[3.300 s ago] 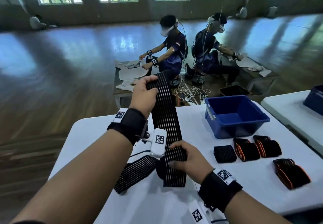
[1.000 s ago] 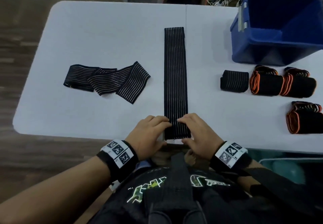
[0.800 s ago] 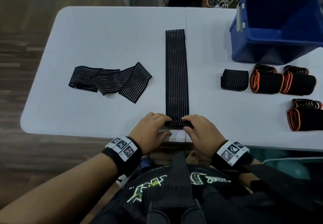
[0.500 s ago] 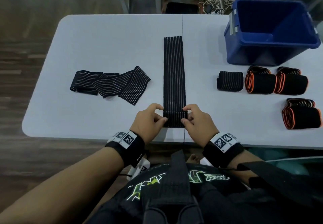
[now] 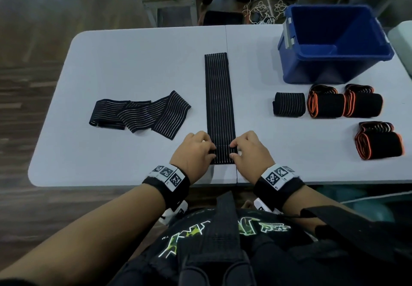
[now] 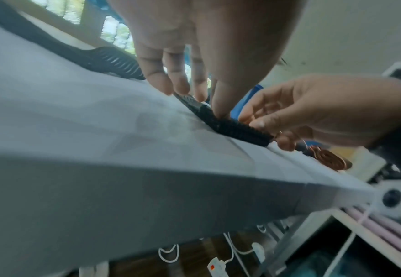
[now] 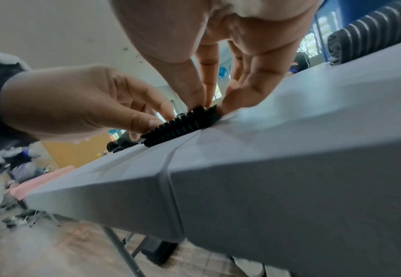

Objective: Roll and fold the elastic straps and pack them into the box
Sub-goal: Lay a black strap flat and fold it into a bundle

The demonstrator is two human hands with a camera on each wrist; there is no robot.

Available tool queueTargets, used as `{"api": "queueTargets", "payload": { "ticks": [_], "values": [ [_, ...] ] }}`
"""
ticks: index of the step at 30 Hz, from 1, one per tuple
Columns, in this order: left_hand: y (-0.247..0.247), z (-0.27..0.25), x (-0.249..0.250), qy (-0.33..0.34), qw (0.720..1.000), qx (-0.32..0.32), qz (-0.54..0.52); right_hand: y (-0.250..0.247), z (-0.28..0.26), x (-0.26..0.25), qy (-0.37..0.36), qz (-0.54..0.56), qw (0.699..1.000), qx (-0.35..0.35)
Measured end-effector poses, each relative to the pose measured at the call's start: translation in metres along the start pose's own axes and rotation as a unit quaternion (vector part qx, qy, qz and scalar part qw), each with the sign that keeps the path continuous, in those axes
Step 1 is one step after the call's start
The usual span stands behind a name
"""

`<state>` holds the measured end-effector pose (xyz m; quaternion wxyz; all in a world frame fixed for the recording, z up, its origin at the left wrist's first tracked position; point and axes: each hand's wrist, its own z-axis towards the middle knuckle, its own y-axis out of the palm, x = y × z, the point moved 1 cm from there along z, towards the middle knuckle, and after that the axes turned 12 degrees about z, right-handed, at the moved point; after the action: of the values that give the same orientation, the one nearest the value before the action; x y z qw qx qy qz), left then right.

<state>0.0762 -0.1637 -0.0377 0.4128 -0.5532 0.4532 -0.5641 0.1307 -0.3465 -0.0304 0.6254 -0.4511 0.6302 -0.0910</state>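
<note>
Since 0.5 s ago the folded near end of the black strap (image 5: pixel 219 98) sits a little further up the table (image 5: pixel 133 67) from its near edge, both hands with it; 3.3 s ago the strap was held up in the air, now it lies flat and straight, running away from the person

L hand (image 5: pixel 193 154): fingers curled, thumb and fingertips (image 6: pixel 221 105) pinching the strap's folded end at its L edge. R hand (image 5: pixel 250 152): same posture, fingers (image 7: pixel 196 93) and thumb pinching the fold at its R edge. Fold lies directly between the two sets of fingertips, pressed on the table top; wrist views show it as a low ribbed bundle, only a turn or so thick. Rest of strap extends straight ahead of the fingertips

Other items:
- loose striped strap (image 5: pixel 142 114), crumpled in zigzag, left of L fingers & slightly beyond them, apart from the hand
- small rolled black strap (image 5: pixel 288 107), right of R fingers & beyond
- 2 rolled orange-edged straps (image 5: pixel 344 105) just beside it further right, touching each other
- 3rd orange-edged roll (image 5: pixel 379 145) well right of R hand, nearer table's front edge
- blue box (image 5: pixel 334 45), far right beyond the rolls; no straps seen in the visible part of its interior

Both wrists carry black bands w/ marker tags
</note>
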Motion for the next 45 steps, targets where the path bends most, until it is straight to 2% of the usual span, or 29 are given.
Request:
{"api": "queueTargets", "payload": {
  "ticks": [3, 7, 11, 16, 20, 24, 29, 35, 42, 45],
  "values": [
    [0.004, 0.002, -0.002, 0.070, 0.995, -0.045, 0.053, 0.001, 0.000, -0.004, -0.048, -0.077, 0.995, -0.031],
    [-0.003, -0.002, -0.007, 0.076, 0.993, -0.079, 0.040, 0.002, -0.005, -0.006, -0.052, -0.131, 0.986, -0.092],
    [-0.006, -0.003, -0.011, 0.090, 0.993, -0.067, 0.024, -0.002, -0.005, -0.008, -0.051, -0.116, 0.988, -0.083],
    [-0.007, 0.008, -0.017, 0.022, 0.996, -0.062, -0.054, -0.003, -0.003, -0.014, 0.035, 0.016, 0.999, -0.005],
    [-0.013, 0.018, -0.020, -0.062, 0.985, -0.059, -0.149, 0.001, 0.009, -0.012, 0.117, 0.114, 0.985, 0.055],
    [-0.008, 0.022, -0.018, -0.105, 0.979, -0.060, -0.164, 0.002, 0.012, -0.007, 0.152, 0.161, 0.973, 0.069],
    [-0.004, 0.022, -0.016, -0.110, 0.980, -0.057, -0.156, 0.006, 0.008, -0.011, 0.103, 0.104, 0.988, 0.045],
    [-0.006, 0.026, -0.017, -0.107, 0.985, -0.081, -0.108, 0.008, 0.010, -0.015, 0.083, 0.020, 0.996, 0.012],
    [-0.012, 0.021, -0.024, -0.026, 0.993, -0.095, -0.063, 0.005, 0.003, -0.007, 0.073, -0.096, 0.990, -0.076],
    [-0.011, 0.016, -0.029, -0.005, 0.992, -0.118, -0.044, 0.004, 0.002, -0.001, 0.077, -0.078, 0.991, -0.077]
  ]
}}
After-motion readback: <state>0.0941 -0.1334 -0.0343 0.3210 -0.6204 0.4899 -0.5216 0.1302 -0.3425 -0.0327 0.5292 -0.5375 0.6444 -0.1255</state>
